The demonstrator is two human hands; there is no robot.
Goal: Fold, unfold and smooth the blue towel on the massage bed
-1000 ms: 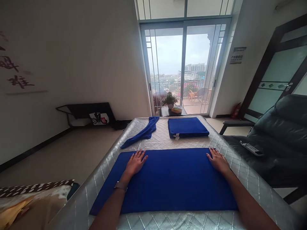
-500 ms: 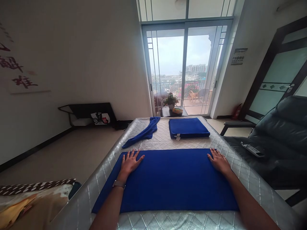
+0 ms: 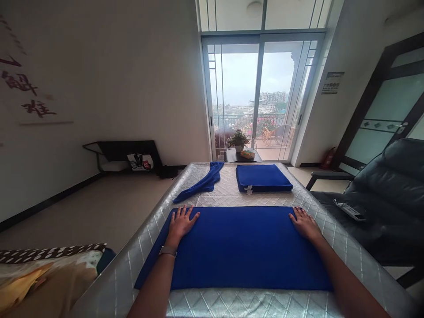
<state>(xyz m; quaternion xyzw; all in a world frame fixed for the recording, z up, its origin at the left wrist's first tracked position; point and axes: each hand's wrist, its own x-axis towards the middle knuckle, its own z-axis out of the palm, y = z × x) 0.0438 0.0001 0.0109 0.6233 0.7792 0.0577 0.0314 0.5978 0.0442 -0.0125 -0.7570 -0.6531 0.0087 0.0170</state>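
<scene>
A blue cloth (image 3: 245,251), perhaps a towel, lies flat and smooth across the near part of the table covered in silvery quilted material (image 3: 228,304). My left hand (image 3: 180,225) rests palm down near its far left corner, fingers spread. At the far right corner my right hand (image 3: 304,224) lies flat too, fingers stretched forward. Beyond the cloth, to the right, sits a neat stack of folded blue cloths (image 3: 264,176) with a white tag at its front edge. Left of that stack, a crumpled blue cloth (image 3: 202,183) lies in a slanting strip.
A dark recliner (image 3: 387,198) with a white power strip (image 3: 350,210) on its seat stands to the right. Past the table's far end is a small dark table (image 3: 232,156) with a potted plant (image 3: 238,139). Patterned fabric (image 3: 49,278) lies at the lower left.
The view has shifted slightly, so everything sits a little further right in the picture. Both hands stay flat on the cloth at its far corners.
</scene>
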